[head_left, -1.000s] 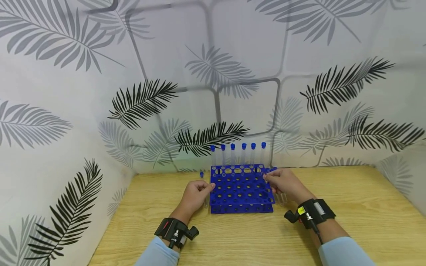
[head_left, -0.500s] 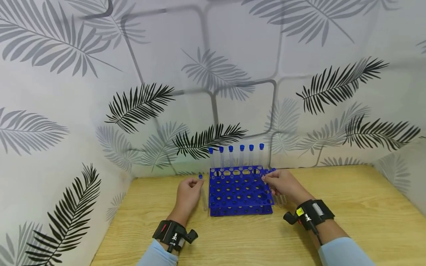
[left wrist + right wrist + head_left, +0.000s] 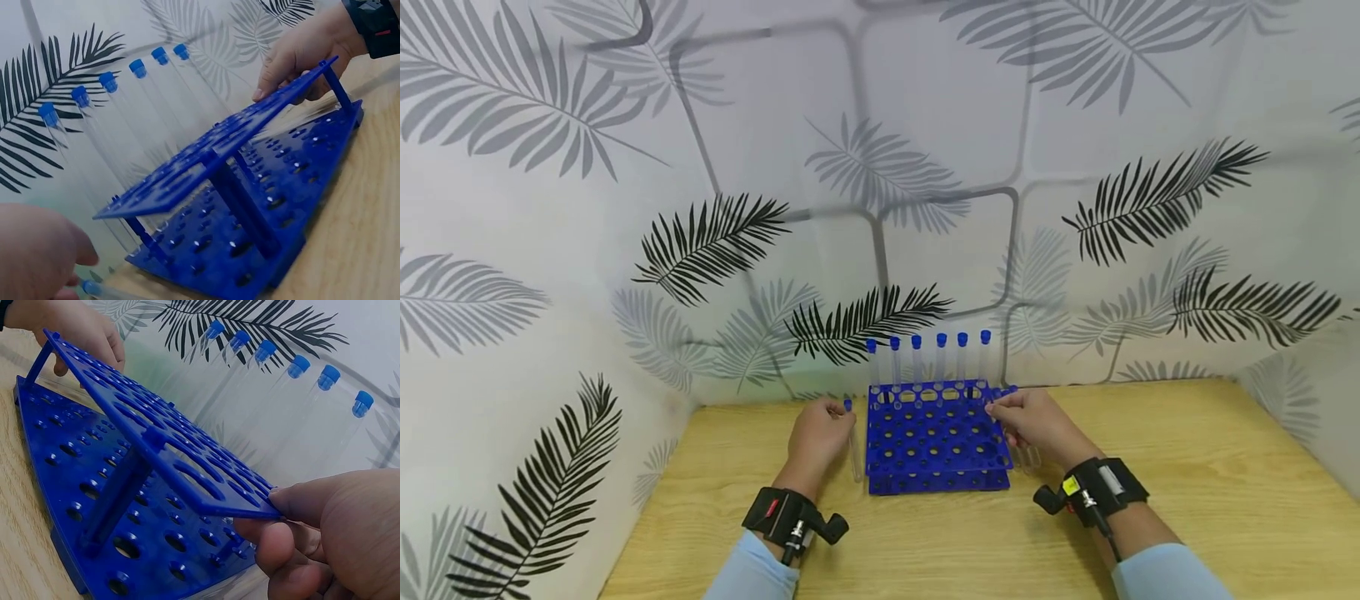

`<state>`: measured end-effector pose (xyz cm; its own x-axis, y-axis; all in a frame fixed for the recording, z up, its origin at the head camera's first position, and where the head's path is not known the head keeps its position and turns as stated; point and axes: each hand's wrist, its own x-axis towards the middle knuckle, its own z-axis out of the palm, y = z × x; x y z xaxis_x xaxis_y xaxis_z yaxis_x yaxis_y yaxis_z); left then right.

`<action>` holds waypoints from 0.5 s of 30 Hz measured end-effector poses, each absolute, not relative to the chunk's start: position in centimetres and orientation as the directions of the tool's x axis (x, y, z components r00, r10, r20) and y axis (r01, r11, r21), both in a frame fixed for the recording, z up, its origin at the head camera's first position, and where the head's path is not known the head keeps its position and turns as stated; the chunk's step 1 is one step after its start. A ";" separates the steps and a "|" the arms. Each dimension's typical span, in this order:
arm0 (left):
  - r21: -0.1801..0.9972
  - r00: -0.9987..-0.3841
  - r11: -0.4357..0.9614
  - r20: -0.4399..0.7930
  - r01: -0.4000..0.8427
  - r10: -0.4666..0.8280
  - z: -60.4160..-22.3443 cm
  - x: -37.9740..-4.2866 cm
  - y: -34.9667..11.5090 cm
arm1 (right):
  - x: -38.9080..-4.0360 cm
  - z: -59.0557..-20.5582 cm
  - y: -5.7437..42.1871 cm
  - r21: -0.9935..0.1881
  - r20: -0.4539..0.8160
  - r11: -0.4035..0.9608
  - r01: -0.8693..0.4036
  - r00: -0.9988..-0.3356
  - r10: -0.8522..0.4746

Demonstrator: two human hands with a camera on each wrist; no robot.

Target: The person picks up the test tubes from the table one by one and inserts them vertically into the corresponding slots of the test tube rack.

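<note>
A blue test tube rack (image 3: 940,482) stands on the table. Six capped tubes, several in a row, rise from its back holes, among them a clear test tube (image 3: 942,358). My right hand (image 3: 1036,425) grips the rack's right edge, thumb on the top plate (image 3: 187,481) and fingers curled below. Left of the rack, a loose blue-capped test tube (image 3: 855,457) lies on the table. My left hand (image 3: 820,432) is at its capped end, fingers bent; in the left wrist view the cap (image 3: 92,287) shows beside the fingers. Whether they pinch it is hidden.
More loose tubes (image 3: 1028,458) lie right of the rack, partly under my right hand. A patterned wall covering (image 3: 910,250) stands close behind. Wooden table surface (image 3: 940,550) extends in front and to both sides.
My left hand has left the rack's left edge and moved left to the loose tube. My right hand keeps its grip on the rack. The view has shifted slightly.
</note>
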<state>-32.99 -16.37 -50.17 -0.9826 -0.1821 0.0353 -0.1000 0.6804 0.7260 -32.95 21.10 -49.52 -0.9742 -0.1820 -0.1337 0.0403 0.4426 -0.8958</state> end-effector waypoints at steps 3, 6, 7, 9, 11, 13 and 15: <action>0.686 -0.986 0.718 0.004 -0.118 -0.166 -49.9 -33.3 -16.4 | -33.0 -49.7 21.2 -0.892 -0.134 0.449 0.040 -0.975 -0.179; 0.664 -0.988 0.736 -0.024 -0.128 -0.151 -49.8 -33.6 -16.3 | -33.1 -49.8 21.2 -0.889 -0.127 0.457 0.034 -0.976 -0.174; 0.662 -0.989 0.738 -0.032 -0.130 -0.146 -49.7 -33.6 -16.3 | -33.1 -49.8 21.2 -0.887 -0.126 0.460 0.033 -0.977 -0.171; 0.658 -0.990 0.741 -0.052 -0.133 -0.131 -49.6 -33.6 -16.3 | -33.1 -49.8 21.3 -0.882 -0.128 0.469 0.035 -0.978 -0.167; 0.651 -0.990 0.747 -0.055 -0.132 -0.127 -49.5 -33.5 -16.2 | -33.0 -49.8 21.3 -0.879 -0.131 0.476 0.039 -0.978 -0.162; 0.647 -0.992 0.753 -0.053 -0.124 -0.117 -49.4 -33.3 -16.1 | -33.0 -49.8 21.2 -0.876 -0.128 0.481 0.035 -0.978 -0.163; 0.648 -0.993 0.753 -0.048 -0.112 -0.107 -49.3 -33.2 -16.1 | -33.1 -49.8 21.2 -0.876 -0.118 0.482 0.023 -0.979 -0.167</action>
<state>-33.24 -16.07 -49.35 -0.9931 -0.1071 -0.0477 -0.1124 0.7534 0.6479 -33.10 21.20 -49.78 -0.9788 -0.1673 -0.1182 0.0233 0.4823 -0.8757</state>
